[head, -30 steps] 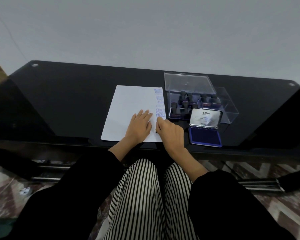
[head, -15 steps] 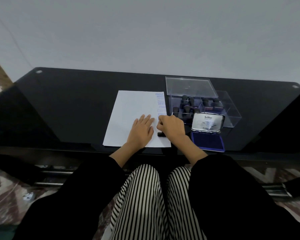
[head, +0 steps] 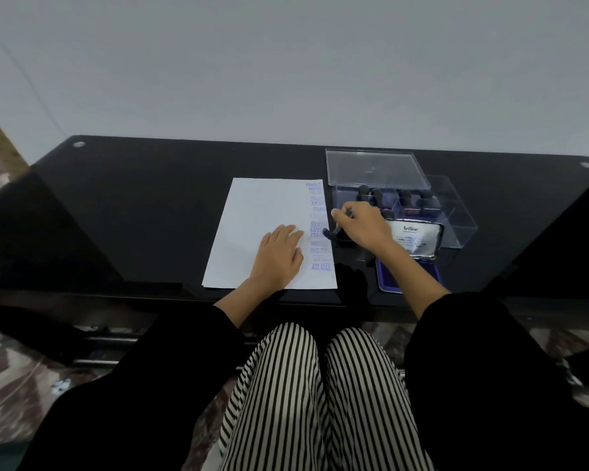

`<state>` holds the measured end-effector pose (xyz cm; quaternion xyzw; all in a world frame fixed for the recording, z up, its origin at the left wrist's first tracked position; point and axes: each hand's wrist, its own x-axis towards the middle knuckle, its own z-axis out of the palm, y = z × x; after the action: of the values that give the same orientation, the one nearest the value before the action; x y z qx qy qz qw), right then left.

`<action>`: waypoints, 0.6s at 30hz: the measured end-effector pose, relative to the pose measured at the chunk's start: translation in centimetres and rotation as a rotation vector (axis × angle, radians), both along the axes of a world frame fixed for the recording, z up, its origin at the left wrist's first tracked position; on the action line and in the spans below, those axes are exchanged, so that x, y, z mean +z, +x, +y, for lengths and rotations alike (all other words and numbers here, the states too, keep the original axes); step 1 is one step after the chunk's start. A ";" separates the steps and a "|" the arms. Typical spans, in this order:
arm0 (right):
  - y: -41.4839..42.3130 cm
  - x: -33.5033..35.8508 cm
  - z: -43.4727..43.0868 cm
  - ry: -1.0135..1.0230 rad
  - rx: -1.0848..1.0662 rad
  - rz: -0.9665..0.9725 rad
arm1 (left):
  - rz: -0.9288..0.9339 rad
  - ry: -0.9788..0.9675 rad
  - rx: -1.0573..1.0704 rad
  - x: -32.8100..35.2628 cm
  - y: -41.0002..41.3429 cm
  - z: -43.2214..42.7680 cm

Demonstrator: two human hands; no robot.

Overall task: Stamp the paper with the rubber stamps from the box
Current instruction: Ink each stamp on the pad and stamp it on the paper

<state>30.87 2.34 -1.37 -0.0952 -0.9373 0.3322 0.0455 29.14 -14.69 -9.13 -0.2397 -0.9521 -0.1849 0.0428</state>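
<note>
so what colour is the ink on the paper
Blue-violet ink, printed down the paper's right edge; clearest in the head view.

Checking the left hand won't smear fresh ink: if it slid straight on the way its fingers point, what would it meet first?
Probably the column of stamped prints on the paper; the left hand lies flat, fingertips just short of it.
</note>
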 end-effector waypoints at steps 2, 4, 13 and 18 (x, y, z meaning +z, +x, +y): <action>0.1 0.4 0.3 -0.059 0.019 -0.007 | -0.003 -0.007 0.000 0.5 0.0 0.1; 0.0 0.9 0.8 -0.106 0.011 -0.004 | -0.026 0.006 0.004 1.2 -0.2 0.3; -2.3 5.3 5.4 -0.148 0.084 0.086 | -0.025 0.120 -0.020 5.0 -2.2 3.5; -5.0 6.6 7.9 -0.010 0.028 0.156 | 0.005 0.164 -0.066 6.7 -4.1 6.0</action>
<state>25.86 10.27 5.20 -0.0560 -0.9305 0.3438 0.1133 25.07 -8.71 -2.45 -0.2671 -0.9252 -0.2630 0.0587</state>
